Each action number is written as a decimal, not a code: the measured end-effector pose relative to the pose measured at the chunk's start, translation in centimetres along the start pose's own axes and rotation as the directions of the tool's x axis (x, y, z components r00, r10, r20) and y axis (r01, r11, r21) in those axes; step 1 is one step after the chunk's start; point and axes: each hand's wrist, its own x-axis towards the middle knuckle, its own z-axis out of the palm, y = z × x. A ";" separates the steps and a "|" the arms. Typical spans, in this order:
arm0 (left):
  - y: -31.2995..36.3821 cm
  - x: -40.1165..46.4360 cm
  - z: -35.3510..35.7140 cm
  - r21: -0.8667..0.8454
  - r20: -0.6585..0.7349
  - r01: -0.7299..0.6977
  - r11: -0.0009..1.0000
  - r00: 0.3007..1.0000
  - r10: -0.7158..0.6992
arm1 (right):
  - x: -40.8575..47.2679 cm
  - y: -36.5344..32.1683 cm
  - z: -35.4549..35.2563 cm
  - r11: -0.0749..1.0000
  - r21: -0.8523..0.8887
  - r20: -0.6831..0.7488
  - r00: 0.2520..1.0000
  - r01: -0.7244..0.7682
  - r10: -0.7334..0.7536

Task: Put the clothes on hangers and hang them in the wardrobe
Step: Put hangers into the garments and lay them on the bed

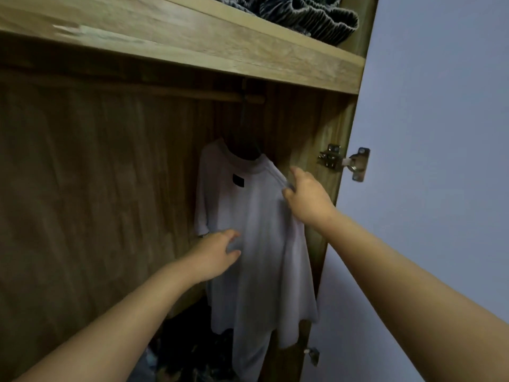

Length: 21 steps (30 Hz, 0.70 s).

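A white T-shirt (259,232) with a small black neck label hangs on a dark hanger (243,133) from the wooden rail (209,94) at the right end of the wardrobe. My right hand (305,197) pinches the shirt's right shoulder seam between thumb and fingers. My left hand (217,253) touches the shirt's front near the left sleeve, fingers spread and relaxed. The hanger's shoulders are hidden inside the shirt.
A wooden shelf (192,42) sits above the rail with grey ribbed fabric (308,15) piled on it. The open door (440,161) with a metal hinge (344,162) stands at the right. Dark clothes (187,354) lie on the wardrobe floor.
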 end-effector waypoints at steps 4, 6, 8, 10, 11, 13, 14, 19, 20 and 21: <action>-0.7 5.0 -2.3 -0.056 -0.021 -0.064 0.996 0.998 0.063 | 4.7 -0.1 1.8 0.996 0.038 0.115 0.990 -0.085 0.080; -1.0 7.1 -2.8 -0.134 -0.043 -0.097 0.986 0.995 0.092 | 5.8 -0.4 2.6 0.983 0.151 0.157 0.984 -0.107 0.083; -1.2 8.7 -3.1 -0.263 -0.071 -0.143 0.954 0.989 0.129 | 6.3 -1.2 3.6 0.955 0.279 0.184 0.982 -0.104 0.053; -0.8 9.5 -3.2 -0.432 -0.099 -0.187 0.882 0.982 0.160 | 6.6 -2.1 4.6 0.900 0.421 0.184 0.982 -0.112 0.036; -0.5 9.8 -3.4 -0.502 -0.111 -0.204 0.841 0.979 0.172 | 6.8 -2.5 5.0 0.868 0.482 0.167 0.985 -0.116 0.039; -0.3 10.3 -3.8 -0.572 -0.143 -0.222 0.789 0.975 0.171 | 7.1 -3.0 5.4 0.792 0.598 0.123 0.991 -0.119 0.056; -0.3 10.4 -4.2 -0.580 -0.169 -0.232 0.781 0.972 0.163 | 7.3 -3.3 5.4 0.746 0.655 0.109 0.992 -0.116 0.058; -0.4 10.2 -6.2 -0.546 -0.289 -0.279 0.790 0.948 0.135 | 7.1 -4.1 4.7 0.595 0.801 0.088 0.996 -0.073 0.003; -0.5 10.0 -6.4 -0.527 -0.307 -0.288 0.800 0.942 0.136 | 6.8 -4.2 4.6 0.583 0.810 0.086 0.996 -0.065 -0.009; -0.6 9.7 -6.6 -0.509 -0.325 -0.299 0.807 0.935 0.142 | 6.5 -4.2 4.6 0.568 0.820 0.087 0.996 -0.063 -0.015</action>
